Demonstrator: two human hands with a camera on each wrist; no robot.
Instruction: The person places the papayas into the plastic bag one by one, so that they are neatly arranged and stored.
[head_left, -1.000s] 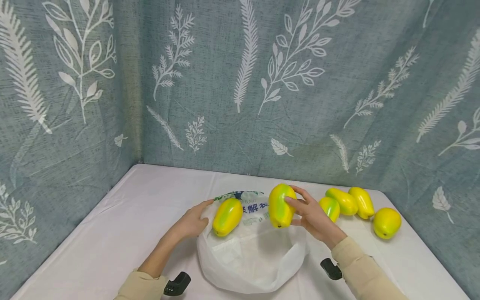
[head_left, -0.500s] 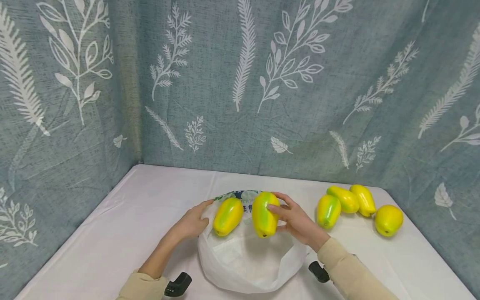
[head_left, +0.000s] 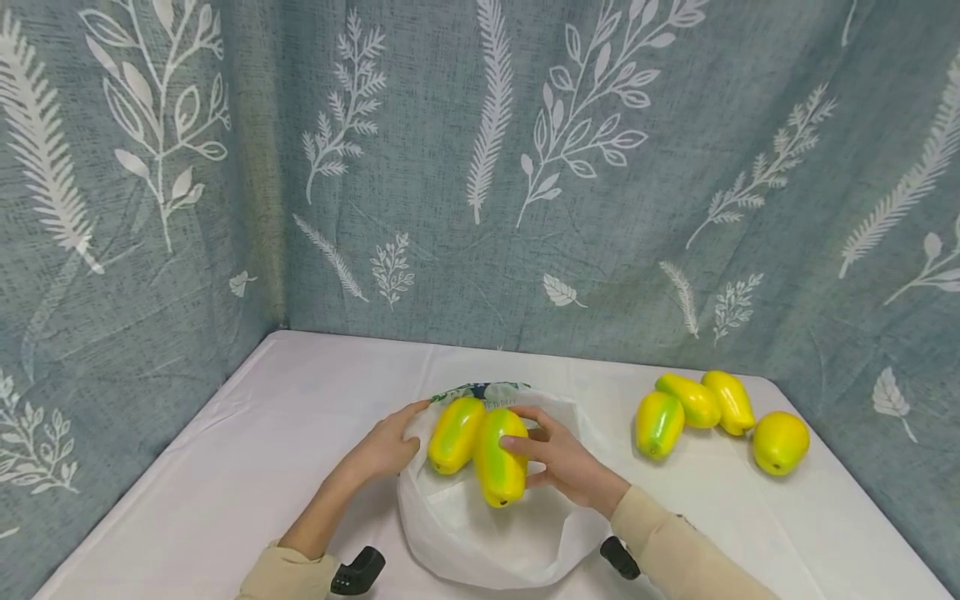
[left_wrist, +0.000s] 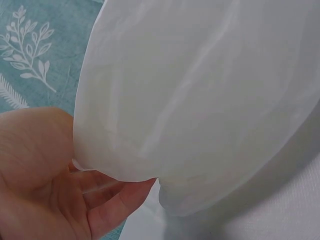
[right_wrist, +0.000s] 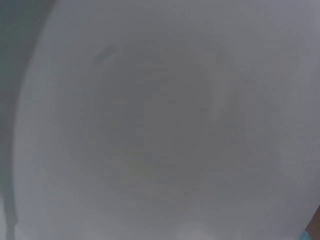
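A white plastic bag stands on the table with its mouth spread wide. My left hand holds its left rim; in the left wrist view the left hand's fingers curl behind the edge of the white film. One yellow-green papaya lies in the bag beside that hand. My right hand, reaching over the right side of the bag, grips a second papaya within the mouth, up against the first. Pale bag film fills nearly all of the right wrist view, hiding the right hand's grip there.
At the right of the white-covered table lie several more papayas: one in front, others behind it, and a rounder-looking one near the right edge. A grey-green leaf-patterned curtain encloses the back and sides.
My right hand has carried its papaya leftward and down, from the bag's right side to beside the papaya in the bag. The left hand stays at the rim.
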